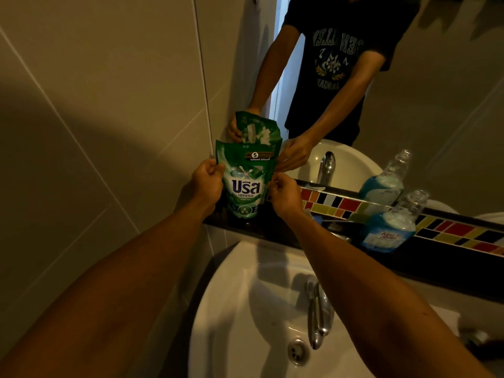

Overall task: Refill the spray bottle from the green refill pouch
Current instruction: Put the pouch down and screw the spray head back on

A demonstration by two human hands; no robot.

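Note:
The green refill pouch [246,181] stands upright on the dark ledge [450,264] in front of the mirror. My left hand [206,184] pinches its left edge near the top. My right hand [283,196] pinches its right edge. To the right on the ledge stands the clear spray bottle [392,225], about half full of blue liquid, its neck open with no sprayer head on it. The mirror shows the pouch's back and both hands.
A white washbasin [245,309] with a chrome tap [317,312] and drain [298,351] lies below the ledge. A strip of coloured tiles [461,231] runs along the mirror's foot. Tiled wall fills the left side.

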